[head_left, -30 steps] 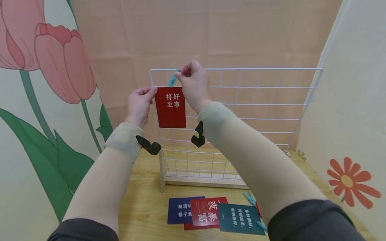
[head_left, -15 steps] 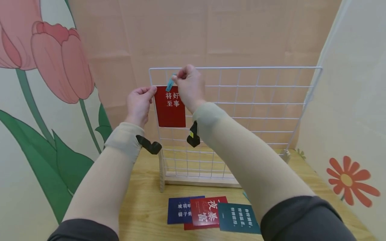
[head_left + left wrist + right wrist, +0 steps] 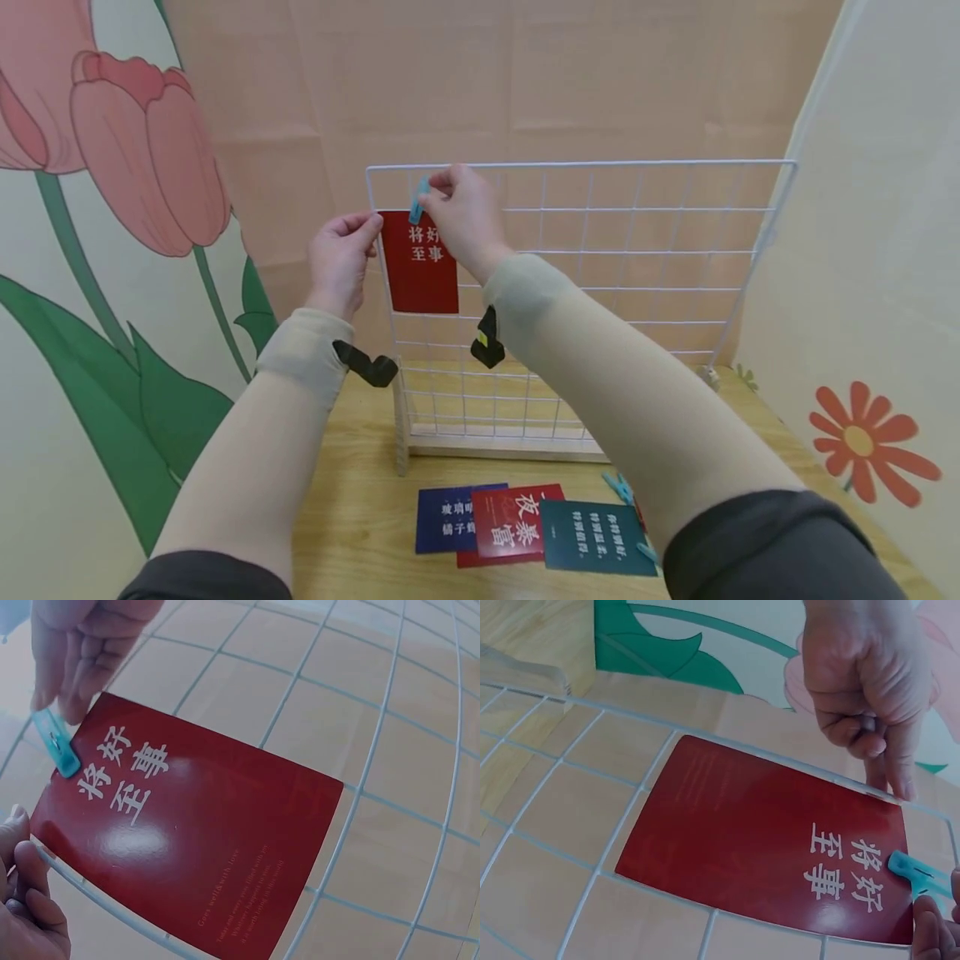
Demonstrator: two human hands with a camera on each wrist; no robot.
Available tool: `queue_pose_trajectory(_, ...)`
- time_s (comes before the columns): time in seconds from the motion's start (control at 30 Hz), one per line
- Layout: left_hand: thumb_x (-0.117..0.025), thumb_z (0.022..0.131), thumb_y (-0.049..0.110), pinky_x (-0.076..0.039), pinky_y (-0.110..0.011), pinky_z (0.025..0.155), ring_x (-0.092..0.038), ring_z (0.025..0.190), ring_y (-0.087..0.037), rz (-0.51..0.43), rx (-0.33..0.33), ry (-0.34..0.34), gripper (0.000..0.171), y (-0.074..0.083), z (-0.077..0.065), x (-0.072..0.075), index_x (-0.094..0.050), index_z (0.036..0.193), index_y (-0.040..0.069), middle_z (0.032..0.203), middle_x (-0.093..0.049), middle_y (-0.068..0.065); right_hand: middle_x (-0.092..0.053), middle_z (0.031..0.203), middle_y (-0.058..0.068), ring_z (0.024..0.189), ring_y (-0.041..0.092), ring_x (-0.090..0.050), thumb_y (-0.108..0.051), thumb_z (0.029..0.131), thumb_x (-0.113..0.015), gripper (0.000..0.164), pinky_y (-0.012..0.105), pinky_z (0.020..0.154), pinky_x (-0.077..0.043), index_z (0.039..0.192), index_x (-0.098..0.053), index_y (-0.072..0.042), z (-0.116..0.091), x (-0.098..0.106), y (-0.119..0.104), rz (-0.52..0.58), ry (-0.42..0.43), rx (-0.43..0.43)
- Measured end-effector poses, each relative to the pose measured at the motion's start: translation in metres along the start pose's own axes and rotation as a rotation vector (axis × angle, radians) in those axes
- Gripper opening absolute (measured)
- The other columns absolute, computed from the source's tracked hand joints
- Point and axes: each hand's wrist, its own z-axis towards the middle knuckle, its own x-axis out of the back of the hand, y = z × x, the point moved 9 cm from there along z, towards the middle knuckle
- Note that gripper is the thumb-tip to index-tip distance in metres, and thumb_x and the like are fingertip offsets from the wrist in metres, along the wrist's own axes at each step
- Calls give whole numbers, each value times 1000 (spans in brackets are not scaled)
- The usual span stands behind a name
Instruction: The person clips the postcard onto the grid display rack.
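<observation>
Your head camera is looking forward and down from well behind your fingers [image 3: 444, 177], taking in the wire grid [image 3: 584, 209] beyond them. Close below the fingers, your left wrist camera [image 3: 377, 372] and right wrist camera [image 3: 487, 343] are facing the grid, tipped sideways in opposite directions, both sharing the red card [image 3: 420, 279] at your fingers.

yellowish worktop [image 3: 345, 517] with wood grain. behind the worktop, a peach backdrop [image 3: 600, 83] crossed by faint creases. left of the worktop, a pale panel [image 3: 45, 517] with dark-outlined pink tulips [image 3: 150, 158], green stems [image 3: 57, 200] and broad green leaves [image 3: 180, 417]. right of the worktop, a second panel [image 3: 862, 208] with an orange-red flower [image 3: 858, 442], yellow-orange at its centre, and a small green sprig [image 3: 747, 379] near the worktop's far right corner.
</observation>
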Motion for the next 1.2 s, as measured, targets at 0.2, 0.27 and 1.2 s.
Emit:
queue_pose_trajectory(0.2,-72,87,19,-46,-22,67,-54,67,-14,25,18,-41,24,-3,-7,3,-71,107,6,100,-65,-5,-57,132,4,115,13,-58,-24,94,-63,39,24,92,-47,129,-54,-8,-11,-1,2,5,-22,46)
queue_pose_trajectory(0.27,-71,88,21,-46,-26,75,-55,77,-15,56,18,-48,25,-4,-12,5,-69,110,8,106,-63,-4,-57,131,4,114,13,-57,-22,94,-64,38,22,92,-47,128,-54,-7,-16,0,4,18,-22,74)
queue_pose_trajectory(1.2,-72,88,22,-45,-27,78,-52,93,-18,195,16,-268,36,-65,-81,-12,-63,120,9,103,-60,-4,-61,127,3,104,18,-60,-24,90,-69,44,38,84,-52,130,-57,-10,-91,47,119,-35,-85,6)
